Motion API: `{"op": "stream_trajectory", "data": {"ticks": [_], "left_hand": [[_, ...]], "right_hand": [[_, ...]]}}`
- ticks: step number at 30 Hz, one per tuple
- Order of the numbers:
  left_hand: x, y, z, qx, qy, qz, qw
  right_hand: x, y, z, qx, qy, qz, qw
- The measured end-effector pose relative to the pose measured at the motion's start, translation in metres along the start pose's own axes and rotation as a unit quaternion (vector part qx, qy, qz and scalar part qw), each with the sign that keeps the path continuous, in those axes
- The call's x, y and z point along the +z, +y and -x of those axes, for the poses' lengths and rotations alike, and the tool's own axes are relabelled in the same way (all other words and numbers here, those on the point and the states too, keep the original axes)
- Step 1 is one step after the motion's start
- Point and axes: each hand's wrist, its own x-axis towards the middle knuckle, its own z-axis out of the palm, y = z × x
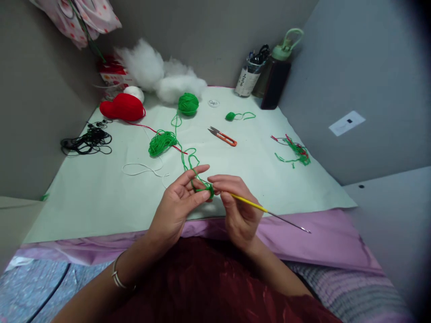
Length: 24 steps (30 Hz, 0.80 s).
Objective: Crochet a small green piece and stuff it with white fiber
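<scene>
Between thumb and fingers, my left hand [178,199] pinches a small green crochet piece [209,191], with green yarn [193,161] running over the raised index finger. My right hand [239,208] is closed around a crochet hook [251,202] with a yellow grip and a metal shaft that points down to the right. The hook's working tip meets the crochet piece, partly hidden by my fingers. From the hands the yarn leads back toward a loose green skein [162,143] and a green yarn ball [188,104].
Orange thread snips [222,136] lie mid-table, near a small green crocheted piece [230,116]. Yarn scraps [298,151] are at right, black cord [89,140] at left. Behind stand red yarn [123,107], white stuffing [178,83], a pen cup [248,78] and a bottle [281,67].
</scene>
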Motion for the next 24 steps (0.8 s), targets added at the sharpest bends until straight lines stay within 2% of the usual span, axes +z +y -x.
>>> {"op": "stream_trajectory", "data": {"ticks": [7, 9, 12, 15, 21, 24], "left_hand": [[0.001, 0.003, -0.001, -0.017, 0.000, 0.009, 1.000], [0.001, 0.003, -0.001, -0.006, 0.001, 0.012, 1.000], [0.001, 0.004, -0.002, 0.002, 0.003, 0.016, 1.000], [0.001, 0.005, -0.002, -0.013, -0.004, 0.019, 1.000], [0.000, 0.008, 0.000, -0.016, -0.001, 0.002, 1.000], [-0.001, 0.007, -0.001, 0.003, 0.007, -0.018, 1.000]], "right_hand": [[0.004, 0.005, -0.003, 0.079, 0.061, -0.108, 0.989], [0.004, 0.004, -0.002, 0.065, 0.057, -0.082, 0.993], [0.001, 0.002, 0.001, 0.005, 0.037, -0.015, 0.999], [-0.001, 0.000, 0.001, -0.017, 0.025, -0.011, 0.999], [-0.006, 0.000, -0.006, 0.076, 0.013, -0.102, 0.992], [-0.010, -0.001, -0.007, 0.088, -0.003, -0.101, 0.991]]}}
